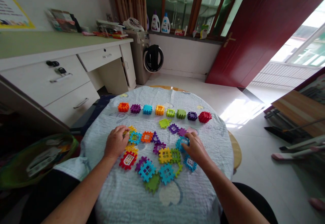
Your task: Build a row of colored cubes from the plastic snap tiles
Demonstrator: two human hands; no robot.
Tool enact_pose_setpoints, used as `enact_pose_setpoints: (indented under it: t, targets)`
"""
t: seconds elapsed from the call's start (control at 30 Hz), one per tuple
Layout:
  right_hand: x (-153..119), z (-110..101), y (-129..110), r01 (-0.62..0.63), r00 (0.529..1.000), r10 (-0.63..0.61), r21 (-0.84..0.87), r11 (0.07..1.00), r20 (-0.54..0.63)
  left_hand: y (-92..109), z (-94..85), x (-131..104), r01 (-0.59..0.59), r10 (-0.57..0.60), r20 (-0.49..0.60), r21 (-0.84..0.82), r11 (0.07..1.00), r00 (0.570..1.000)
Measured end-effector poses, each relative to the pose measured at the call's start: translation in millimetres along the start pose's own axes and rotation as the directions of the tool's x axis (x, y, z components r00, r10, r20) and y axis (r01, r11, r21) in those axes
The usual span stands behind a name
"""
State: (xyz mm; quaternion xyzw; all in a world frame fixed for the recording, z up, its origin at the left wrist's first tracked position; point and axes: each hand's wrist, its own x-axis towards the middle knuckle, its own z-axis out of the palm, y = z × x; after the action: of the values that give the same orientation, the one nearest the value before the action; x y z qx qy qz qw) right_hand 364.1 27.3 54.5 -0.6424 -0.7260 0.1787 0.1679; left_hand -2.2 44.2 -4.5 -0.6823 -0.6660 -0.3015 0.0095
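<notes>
My left hand [116,142] is at the left of the loose plastic interlocking pieces, its fingers curled beside a yellow piece [131,128] and a blue window piece [135,137]. What its fingertips grip, if anything, is hidden. At the right, my right hand [195,147] has its thumb and fingers closed on a blue interlocking piece [180,144], partly covered by the fingers. Nearby lie a purple piece [174,128], a blue window piece [190,163], a yellow window piece [165,155], an orange piece [147,136] and a red window piece [128,160].
A row of several assembled blocks, from an orange one [123,107] to a red one [205,117], stands across the far side of the round table's cloth [198,197]. Beyond are a desk [63,46], a washing machine [139,58] and a red door [256,31].
</notes>
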Motion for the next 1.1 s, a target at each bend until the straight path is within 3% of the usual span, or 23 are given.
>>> enact_pose_setpoints:
  t: [0.1, 0.17, 0.33, 0.53, 1.1]
  targets:
    - [-5, -7, -5, 0.038, 0.999, -0.033, -0.206, 0.978, 0.030, 1, 0.2, 0, 0.008, -0.008, -0.006, -0.002, 1.000, 1.000]
    - [-7, -10, -5, 0.069, 0.996, -0.052, -0.247, 0.967, 0.074, 1, 0.5, -1, 0.012, -0.012, -0.008, -0.005, 1.000, 1.000]
    - [-7, -10, 0, 0.123, 0.981, -0.084, -0.224, 0.967, 0.175, -1, 1.3, -1, 0.016, -0.016, -0.006, 0.000, 1.000, 1.000]
    - [-7, -7, 0, 0.116, 0.987, -0.090, -0.202, 0.972, 0.133, 0, 0.7, -1, 0.016, -0.016, 0.001, -0.002, 1.000, 1.000]
    - [-5, 0, -2, 0.101, 0.983, -0.073, -0.163, 0.981, 0.171, 4, -1.1, -1, 0.024, -0.024, 0.008, 0.017, 1.000, 1.000]
